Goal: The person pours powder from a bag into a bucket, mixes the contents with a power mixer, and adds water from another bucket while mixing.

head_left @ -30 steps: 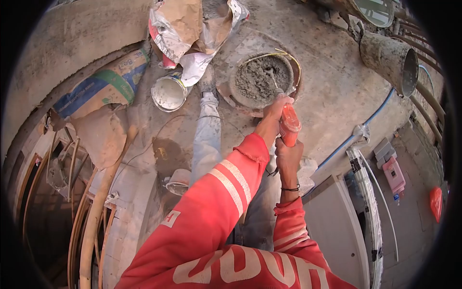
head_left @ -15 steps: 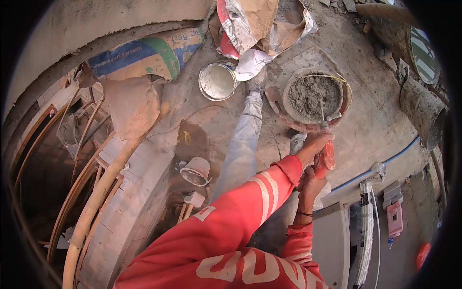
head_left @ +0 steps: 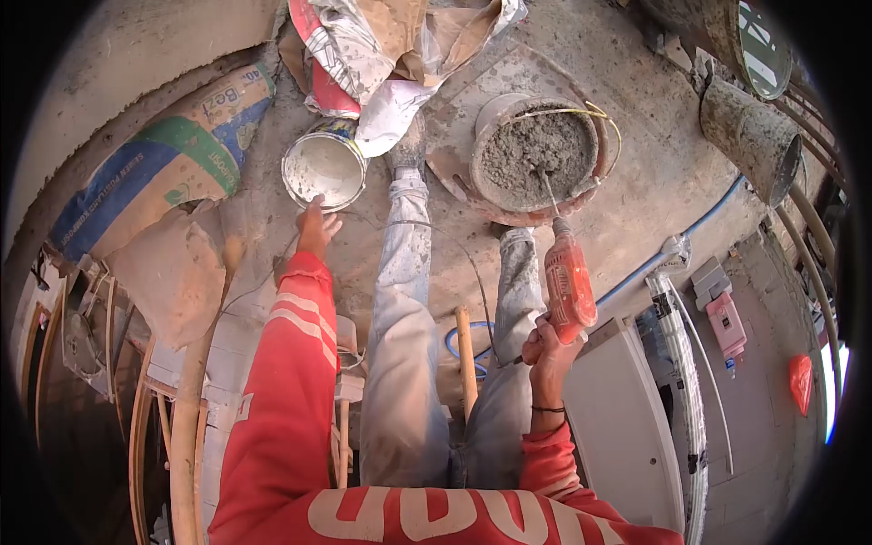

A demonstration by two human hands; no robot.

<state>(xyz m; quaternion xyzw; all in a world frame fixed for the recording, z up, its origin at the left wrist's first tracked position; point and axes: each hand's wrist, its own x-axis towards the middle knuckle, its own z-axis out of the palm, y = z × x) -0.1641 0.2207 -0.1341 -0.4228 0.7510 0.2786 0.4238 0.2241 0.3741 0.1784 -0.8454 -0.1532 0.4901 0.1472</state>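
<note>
My left hand (head_left: 317,227) is at the near rim of a white bucket (head_left: 324,171), its fingers apart and the fingertips touching or just over the rim. My right hand (head_left: 550,350) is wrapped round the handle of a red drill (head_left: 569,282). The drill's mixing rod (head_left: 551,194) reaches down into grey mortar (head_left: 536,159), which fills a round bucket (head_left: 486,113) with a yellowish handle. Whether the rod is turning, I cannot tell.
Torn paper sacks (head_left: 391,45) lie beyond the white bucket. A cement bag (head_left: 163,163) rests at the left. A dirty cylindrical container (head_left: 749,141) lies at the right, near a blue hose (head_left: 636,272). A wooden pole (head_left: 188,427) stands at the lower left.
My left hand has let go of the drill's front and moved left to the white bucket. My right hand still holds the drill. The view has shifted.
</note>
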